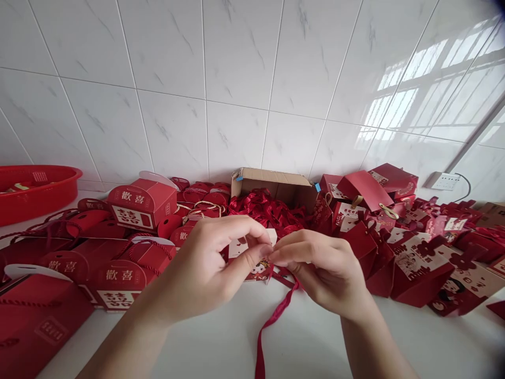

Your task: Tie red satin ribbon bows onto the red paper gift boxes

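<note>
Before me, a small red-and-cream gift box with a cartoon figure stands partly hidden behind my fingers. My left hand is closed, thumb and forefinger pinched at the box's top edge. My right hand meets it there with its fingertips pressed together; what lies between them is hidden. From beside the box, under my right hand, a dark red ribbon trails across the white tabletop toward me.
An open cardboard box full of red ribbons sits against the tiled wall. Red handled gift boxes crowd the left, near a red plastic basket. More gift boxes are piled right, below a power socket.
</note>
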Demonstrator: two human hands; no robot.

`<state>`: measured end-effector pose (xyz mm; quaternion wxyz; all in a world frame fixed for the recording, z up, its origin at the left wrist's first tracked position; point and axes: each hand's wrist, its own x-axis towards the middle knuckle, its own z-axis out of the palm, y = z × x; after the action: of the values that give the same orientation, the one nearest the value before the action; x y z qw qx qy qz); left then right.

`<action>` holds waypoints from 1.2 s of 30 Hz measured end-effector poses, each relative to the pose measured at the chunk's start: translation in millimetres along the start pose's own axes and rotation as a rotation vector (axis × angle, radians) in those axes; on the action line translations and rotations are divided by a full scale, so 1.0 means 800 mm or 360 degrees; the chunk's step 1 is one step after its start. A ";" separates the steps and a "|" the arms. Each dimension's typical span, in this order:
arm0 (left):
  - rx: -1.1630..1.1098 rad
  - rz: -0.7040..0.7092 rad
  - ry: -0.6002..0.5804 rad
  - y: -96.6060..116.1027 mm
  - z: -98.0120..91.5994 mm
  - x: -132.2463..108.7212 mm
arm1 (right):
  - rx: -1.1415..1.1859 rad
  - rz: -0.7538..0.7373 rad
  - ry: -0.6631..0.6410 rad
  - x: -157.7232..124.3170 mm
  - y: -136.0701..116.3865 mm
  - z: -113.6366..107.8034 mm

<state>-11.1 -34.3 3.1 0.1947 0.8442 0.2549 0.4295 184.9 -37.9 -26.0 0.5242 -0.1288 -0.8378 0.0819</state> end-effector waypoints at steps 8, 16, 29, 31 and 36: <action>0.0075 -0.0083 -0.0006 0.000 0.005 -0.001 | -0.0143 -0.0110 -0.0066 0.002 0.002 0.000; 0.0283 0.0037 0.0154 -0.003 0.010 -0.005 | -0.0371 -0.0103 0.0079 0.002 0.004 0.009; 0.0335 0.0048 0.0153 0.006 0.010 -0.012 | -0.0517 -0.0237 0.0125 0.002 0.003 0.016; 0.0284 -0.0015 0.0081 0.007 0.009 -0.012 | -0.0538 -0.0251 0.0114 0.001 0.005 0.016; 0.0214 -0.0130 -0.0002 0.008 0.009 -0.011 | -0.0591 -0.0292 0.0056 -0.003 0.012 0.013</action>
<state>-8.3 -45.5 -2.9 0.1550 0.8445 0.3174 0.4026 177.8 -29.4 -35.0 0.5113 -0.1477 -0.8374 -0.1244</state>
